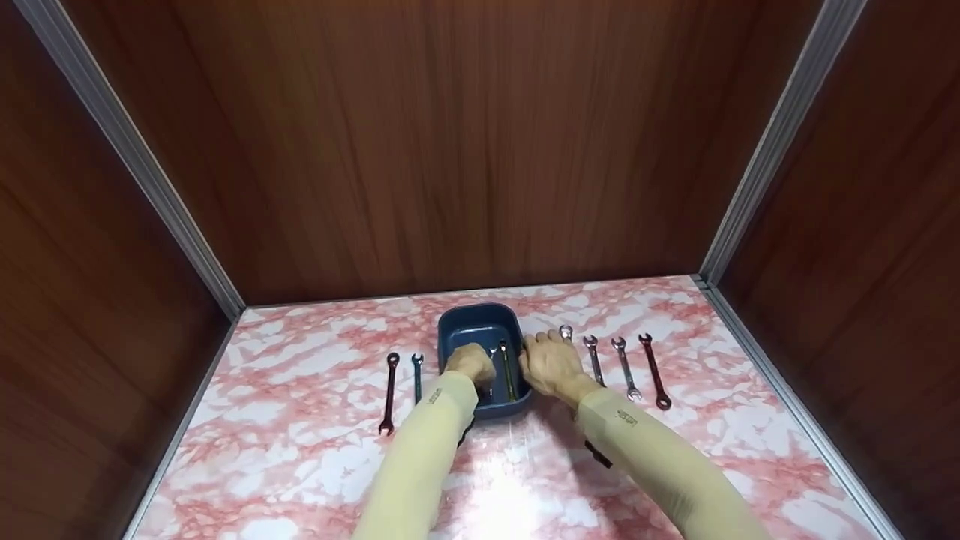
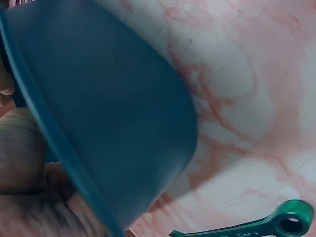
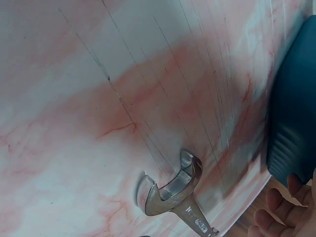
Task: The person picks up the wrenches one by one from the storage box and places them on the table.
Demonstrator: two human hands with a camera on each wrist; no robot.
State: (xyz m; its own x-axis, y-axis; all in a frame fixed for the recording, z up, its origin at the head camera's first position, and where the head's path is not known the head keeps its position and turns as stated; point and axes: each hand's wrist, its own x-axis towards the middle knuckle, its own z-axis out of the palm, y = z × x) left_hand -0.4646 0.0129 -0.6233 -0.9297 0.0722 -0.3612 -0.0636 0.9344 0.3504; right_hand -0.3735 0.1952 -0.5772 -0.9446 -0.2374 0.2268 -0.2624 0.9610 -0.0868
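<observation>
A dark blue plastic bin [image 1: 480, 315] stands on the marbled table. My left hand [image 1: 472, 363] reaches down inside it, fingers bent downward beside a silver wrench [image 1: 490, 391]. The fingertips are hidden, so a grip on that wrench cannot be made out. A yellow-green wrench [image 1: 508, 375] lies along the bin's right side. My right hand [image 1: 553, 366] rests against the outside of the right wall with extended fingers. In the left wrist view the bin's wall [image 2: 113, 103] hides part of the left hand [image 2: 29, 182].
Left of the bin lie a dark red wrench [image 1: 389, 394] and a green wrench [image 2: 291, 222]. To the right are several silver wrenches [image 1: 625, 364] and a red wrench [image 1: 655, 371]; one silver wrench [image 1: 566, 331] is partly behind my right hand. Wood-grain panels [image 1: 480, 150] enclose the table.
</observation>
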